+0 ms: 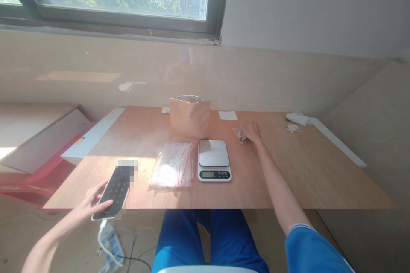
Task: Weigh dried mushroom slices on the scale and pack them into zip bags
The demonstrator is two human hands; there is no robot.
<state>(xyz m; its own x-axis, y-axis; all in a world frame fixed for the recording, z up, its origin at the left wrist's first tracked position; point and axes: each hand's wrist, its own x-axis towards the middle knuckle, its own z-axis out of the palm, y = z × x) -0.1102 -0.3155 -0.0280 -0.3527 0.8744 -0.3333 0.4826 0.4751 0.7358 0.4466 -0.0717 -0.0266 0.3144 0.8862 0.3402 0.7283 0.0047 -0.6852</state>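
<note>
Hands well apart. L hand (91, 202) grips black rectangular smartphone (113, 192), partly pixelated, over near edge of pale wood worktop (304, 170). R hand (252, 132) sits on small clear plastic bag (240, 133) of light brown pieces, far side; grip can't be confirmed. Tan kraft-paper stand-up pouch (189, 118), top open, stands mid-worktop, just behind silver digital scale (214, 153) w/ lit display. Clear red-striped zip bags (173, 165) lie flat btwn scale and smartphone, just beside scale.
</note>
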